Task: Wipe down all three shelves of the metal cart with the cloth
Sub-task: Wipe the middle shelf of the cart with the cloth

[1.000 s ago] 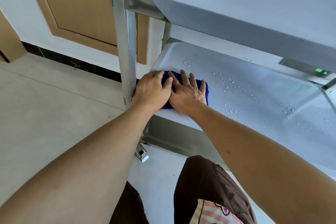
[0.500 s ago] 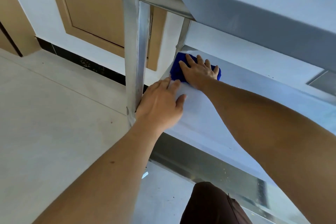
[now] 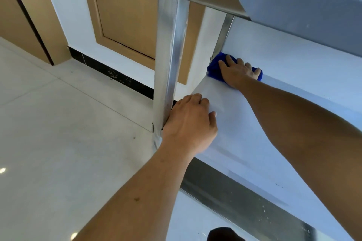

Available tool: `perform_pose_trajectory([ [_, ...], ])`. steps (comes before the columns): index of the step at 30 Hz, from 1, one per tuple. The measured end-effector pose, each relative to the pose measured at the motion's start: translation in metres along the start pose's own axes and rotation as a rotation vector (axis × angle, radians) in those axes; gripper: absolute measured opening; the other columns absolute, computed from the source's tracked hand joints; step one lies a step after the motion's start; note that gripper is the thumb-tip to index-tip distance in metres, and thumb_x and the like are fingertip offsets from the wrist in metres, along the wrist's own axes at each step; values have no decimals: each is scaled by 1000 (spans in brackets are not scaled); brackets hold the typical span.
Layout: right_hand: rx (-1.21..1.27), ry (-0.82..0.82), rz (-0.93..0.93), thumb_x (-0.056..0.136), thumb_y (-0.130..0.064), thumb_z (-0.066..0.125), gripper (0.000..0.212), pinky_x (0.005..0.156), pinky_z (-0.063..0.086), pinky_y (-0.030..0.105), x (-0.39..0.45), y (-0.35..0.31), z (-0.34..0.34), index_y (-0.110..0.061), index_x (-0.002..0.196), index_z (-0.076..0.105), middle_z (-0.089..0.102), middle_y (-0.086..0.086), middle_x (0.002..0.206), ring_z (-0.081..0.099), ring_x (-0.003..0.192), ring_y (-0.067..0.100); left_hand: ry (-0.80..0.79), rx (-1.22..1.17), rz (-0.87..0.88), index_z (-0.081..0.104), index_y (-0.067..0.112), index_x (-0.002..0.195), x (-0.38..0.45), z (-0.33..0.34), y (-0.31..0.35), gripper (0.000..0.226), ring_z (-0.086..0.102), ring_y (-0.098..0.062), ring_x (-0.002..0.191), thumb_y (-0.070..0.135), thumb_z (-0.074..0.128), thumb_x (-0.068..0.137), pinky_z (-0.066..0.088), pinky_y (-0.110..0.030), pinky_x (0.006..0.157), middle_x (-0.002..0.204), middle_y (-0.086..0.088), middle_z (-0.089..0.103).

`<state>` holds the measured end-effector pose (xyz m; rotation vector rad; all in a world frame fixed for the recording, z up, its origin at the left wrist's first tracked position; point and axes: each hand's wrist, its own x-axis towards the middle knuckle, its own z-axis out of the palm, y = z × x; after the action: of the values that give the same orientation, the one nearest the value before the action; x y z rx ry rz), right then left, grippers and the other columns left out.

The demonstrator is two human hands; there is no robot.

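Cloth, blue and soft, sits bunched under the right hand, fingers spread and pressing it flat at the shelf's far corner. Left hand braces nearer, fingers loosely curled beside the post. Limp stuff, likely best driven by the palm.

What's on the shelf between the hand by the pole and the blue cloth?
Nothing. In the head view, only bare shelf lies between the left hand and the blue cloth under the right hand.
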<state>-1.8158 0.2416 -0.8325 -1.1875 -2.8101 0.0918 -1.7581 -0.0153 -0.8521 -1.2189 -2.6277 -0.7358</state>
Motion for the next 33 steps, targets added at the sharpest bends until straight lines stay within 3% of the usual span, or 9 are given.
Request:
perform_pose_trajectory([
  [5,16,-39,9,95,-63,9,65,115,6,67,-28,-2,-2,-40,156,16,23,3,163,14,150,33,11,-40,-18,59,15,112,2,-3,0,33,53,-18,110,35,38,96,48,-35,96,117,0,61],
  [10,13,-59,-18,97,-63,9,63,118,2,64,-83,-5,-6,-41,157,11,12,-1,167,4,152,31,23,-100,7,44,15,136,0,-11,4,44,56,-22,114,39,32,101,50,-36,95,127,-7,59],
  [15,6,-84,-51,97,-65,9,63,118,-4,62,-151,-4,-6,-44,156,7,4,-5,168,-3,153,27,16,-142,-25,44,15,139,-4,-12,6,54,55,-28,118,49,23,101,46,-42,96,131,-11,58],
  [19,26,-113,-42,95,-67,5,64,118,-6,60,-203,0,-12,-46,156,5,0,-6,168,-5,153,26,3,-184,-65,53,16,127,-2,-14,7,53,57,-28,111,50,23,100,45,-41,92,121,-10,62],
  [23,64,-105,-9,95,-66,8,64,118,-7,60,-251,4,-15,-46,156,9,2,-4,168,-4,153,27,-15,-175,-64,57,15,101,-1,-17,8,48,58,-26,98,49,24,99,46,-39,83,101,-7,65],
  [29,105,-59,23,92,-69,4,69,118,-9,59,-312,19,-17,-44,156,10,4,-2,168,-4,153,29,-110,85,-45,61,13,111,-2,-18,16,49,53,-29,112,50,32,96,47,-43,90,117,-10,60],
  [33,128,-10,34,92,-71,4,71,118,-11,59,-334,36,-14,-42,157,12,4,-3,168,-5,153,29,-92,297,0,61,10,110,0,-23,32,48,55,-33,103,44,31,97,46,-43,85,107,-16,63],
])
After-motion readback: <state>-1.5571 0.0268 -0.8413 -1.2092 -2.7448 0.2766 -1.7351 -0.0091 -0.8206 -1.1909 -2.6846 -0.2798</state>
